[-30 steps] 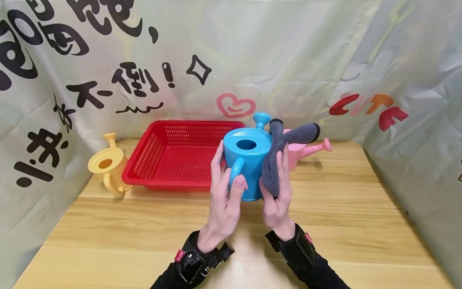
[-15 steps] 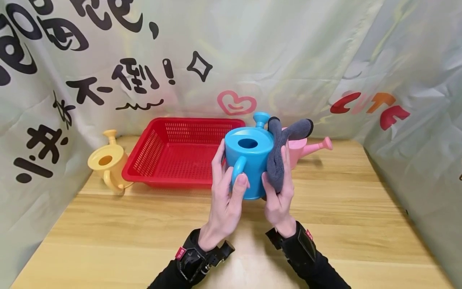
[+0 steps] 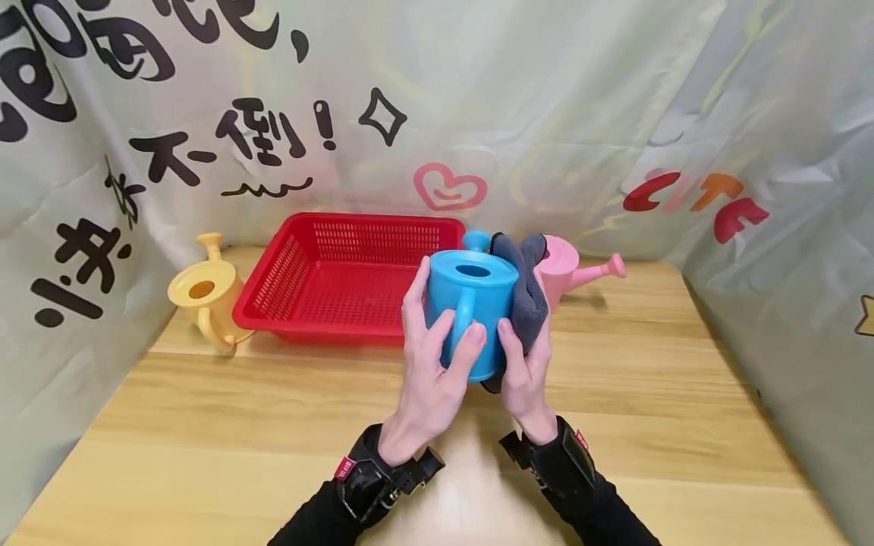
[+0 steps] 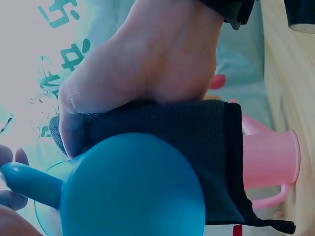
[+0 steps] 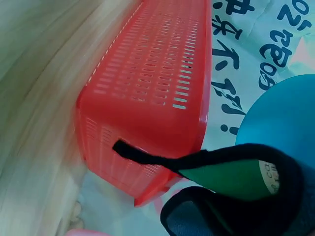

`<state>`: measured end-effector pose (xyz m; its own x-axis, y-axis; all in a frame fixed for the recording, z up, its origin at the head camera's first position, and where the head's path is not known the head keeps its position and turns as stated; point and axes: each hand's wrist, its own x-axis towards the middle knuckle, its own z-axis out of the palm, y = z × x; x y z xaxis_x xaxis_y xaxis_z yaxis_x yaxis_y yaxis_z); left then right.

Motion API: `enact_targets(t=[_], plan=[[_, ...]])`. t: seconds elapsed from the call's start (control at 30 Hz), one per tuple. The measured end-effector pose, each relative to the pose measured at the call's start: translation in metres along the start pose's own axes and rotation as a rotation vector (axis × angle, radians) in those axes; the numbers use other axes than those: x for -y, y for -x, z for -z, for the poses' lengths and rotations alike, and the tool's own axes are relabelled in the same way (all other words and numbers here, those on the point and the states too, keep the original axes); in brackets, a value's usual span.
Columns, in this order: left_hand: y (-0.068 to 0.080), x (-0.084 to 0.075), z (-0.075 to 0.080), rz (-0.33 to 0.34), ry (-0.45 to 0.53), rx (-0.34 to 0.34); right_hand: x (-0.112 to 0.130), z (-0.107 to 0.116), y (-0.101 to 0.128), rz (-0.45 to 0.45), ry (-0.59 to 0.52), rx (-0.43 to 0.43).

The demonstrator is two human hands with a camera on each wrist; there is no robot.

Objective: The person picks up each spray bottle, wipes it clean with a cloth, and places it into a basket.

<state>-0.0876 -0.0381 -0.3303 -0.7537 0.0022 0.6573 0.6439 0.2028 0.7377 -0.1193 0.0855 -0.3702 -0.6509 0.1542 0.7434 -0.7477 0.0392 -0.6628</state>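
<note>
Wooden table (image 3: 649, 394) under work, red basket (image 3: 341, 280) far left. Left hand (image 3: 433, 364) clasped blue watering can (image 3: 471, 311) handle, mid-air, centre. Right hand (image 3: 526, 371) pressed grey cloth (image 3: 529, 303) on can's right side. Best: firm hold, cloth flat against wall.

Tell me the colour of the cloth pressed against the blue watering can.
Dark grey fleecy cloth with a black edge, clearest in the head view.

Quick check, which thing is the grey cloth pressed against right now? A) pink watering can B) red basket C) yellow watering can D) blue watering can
D: the right hand holds the grey cloth flat against the side of the blue watering can, which the left hand grips.
</note>
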Motion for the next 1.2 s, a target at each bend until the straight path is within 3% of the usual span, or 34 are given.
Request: enact_targets(t=[0.1, 0.2, 0.4, 0.57, 0.7, 0.9, 1.2], plan=[[0.0, -0.004, 0.0, -0.041, -0.017, -0.002, 0.004, 0.0, 0.001, -0.002, 0.002, -0.008], [0.0, -0.004, 0.001, -0.046, 0.038, 0.001, 0.009, 0.0, 0.002, 0.042, 0.025, -0.007], [0.0, 0.0, -0.001, -0.002, 0.149, 0.013, 0.009, -0.003, 0.004, 0.273, 0.179, -0.001], [0.0, -0.001, -0.003, -0.04, 0.142, -0.014, 0.009, -0.008, 0.007, 0.458, 0.336, 0.016], [0.0, -0.003, -0.004, -0.086, 0.142, -0.045, 0.009, -0.01, 0.006, 0.538, 0.364, 0.004], [0.0, -0.004, -0.004, -0.121, 0.157, -0.063, 0.009, -0.007, 0.001, 0.51, 0.272, 0.028], [0.0, -0.004, -0.004, -0.107, 0.167, -0.068, 0.014, 0.004, -0.006, 0.28, 0.051, 0.045]])
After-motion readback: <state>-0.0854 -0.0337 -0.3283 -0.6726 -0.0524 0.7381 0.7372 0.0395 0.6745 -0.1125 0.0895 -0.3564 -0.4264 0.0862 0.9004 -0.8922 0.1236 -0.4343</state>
